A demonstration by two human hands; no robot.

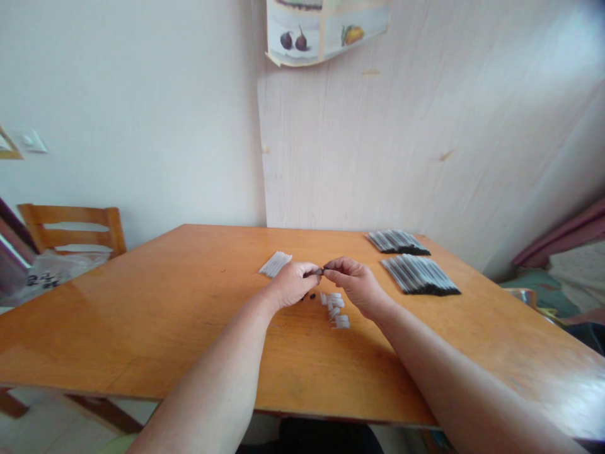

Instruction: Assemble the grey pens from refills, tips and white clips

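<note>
My left hand (pixel 292 282) and my right hand (pixel 355 282) meet over the middle of the orange wooden table (pixel 155 315), fingers curled in pinches. Between the fingertips is a small dark thin piece (pixel 322 271), held from both sides; I cannot make out what it is. Just below the hands lie several small clear plastic caps (pixel 336 310) and a tiny black bit (pixel 312 295). A small bundle of white tubes (pixel 275 263) lies just left of my left hand.
Two flat stacks of thin dark-tipped rods lie at the table's far right, one stack (pixel 420 274) nearer and the other stack (pixel 397 241) behind it. A wooden chair (pixel 70 228) with a plastic bag stands at the left. A light wood panel rises behind the table.
</note>
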